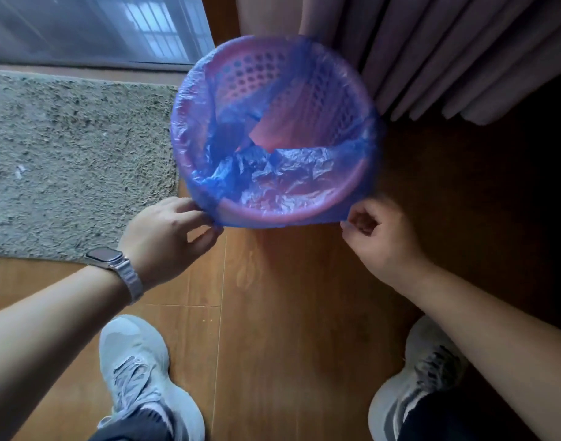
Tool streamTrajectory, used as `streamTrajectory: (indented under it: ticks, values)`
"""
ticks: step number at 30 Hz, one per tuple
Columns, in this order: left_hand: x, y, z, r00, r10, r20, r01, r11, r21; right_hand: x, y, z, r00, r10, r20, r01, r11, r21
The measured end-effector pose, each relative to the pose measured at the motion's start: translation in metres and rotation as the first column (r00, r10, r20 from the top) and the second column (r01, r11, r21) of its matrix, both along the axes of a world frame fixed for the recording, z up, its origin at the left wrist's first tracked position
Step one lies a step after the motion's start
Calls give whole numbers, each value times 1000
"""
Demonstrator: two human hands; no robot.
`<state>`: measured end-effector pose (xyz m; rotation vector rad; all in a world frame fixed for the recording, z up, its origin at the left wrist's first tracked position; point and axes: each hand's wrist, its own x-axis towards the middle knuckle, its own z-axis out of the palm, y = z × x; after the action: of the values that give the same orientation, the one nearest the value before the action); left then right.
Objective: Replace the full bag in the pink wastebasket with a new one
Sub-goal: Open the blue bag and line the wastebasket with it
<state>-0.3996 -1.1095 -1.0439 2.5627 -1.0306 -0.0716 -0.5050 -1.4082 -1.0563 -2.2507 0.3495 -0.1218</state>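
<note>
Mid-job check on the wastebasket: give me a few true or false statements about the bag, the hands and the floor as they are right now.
1. A blue bag lines the pink wastebasket and is folded over its rim. True.
2. Only the left hand is at the bag's edge. False: the right hand pinches the edge too, at the near side of the rim.
3. The wastebasket is full of rubbish. False: only crumpled bag film shows inside.
4. A grey rug lies to the left of the wastebasket. True.
5. The watch is on the right wrist. False: it is on the left wrist.
</note>
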Motion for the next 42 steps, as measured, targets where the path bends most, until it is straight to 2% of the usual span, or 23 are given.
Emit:
streamTrajectory:
  ticks: [3, 6, 8, 11, 13, 15, 19, 24, 27, 31, 35, 38, 42]
  values:
    - [-9, -4, 18, 992, -65, 107, 73, 995, -66, -10, 0, 14, 982, 115, 150, -90, 983, -160]
    - [-10, -15, 39, 978, -58, 199, 92, 981, -171, -5, -7, 38, 950, 183, 253, -89, 935, -343]
    - [-1, -31, 47, 978, -50, 201, 74, 991, -113, 13, -8, 55, 929, 286, 235, -161, 884, -438]
    - [19, -54, 45, 984, -115, 136, 107, 992, 65, 44, -8, 61, 895, 429, 120, -306, 789, -533]
    - [23, -60, 40, 986, -163, 42, 159, 983, 89, 52, -4, 55, 895, 442, 55, -350, 774, -527]
    - [22, -59, 33, 973, -232, -3, 232, 971, 49, 52, -2, 48, 884, 464, 53, -380, 781, -496]
    - [19, -54, 26, 953, -294, 69, 287, 954, 87, 43, -3, 37, 825, 561, 67, -474, 751, -460]
    - [17, -54, 19, 948, -262, 182, 251, 965, 82, 41, 5, 23, 814, 538, 221, -342, 751, -565]
    - [16, -47, 20, 954, -247, 173, 247, 969, 22, 41, 5, 16, 808, 519, 279, -286, 760, -584]
    - [17, -40, 21, 945, -278, 172, 283, 959, -8, 37, -5, 13, 791, 542, 285, -288, 740, -608]
    - [25, -37, 19, 964, -154, 216, 172, 983, -68, 40, -12, 12, 798, 531, 285, -285, 749, -598]
    - [30, -35, 18, 975, -16, 223, 58, 981, -185, 43, -18, 19, 788, 529, 315, -299, 776, -556]
    - [35, -35, 16, 983, 11, 184, 47, 951, -306, 41, -28, 27, 772, 535, 344, -314, 791, -525]
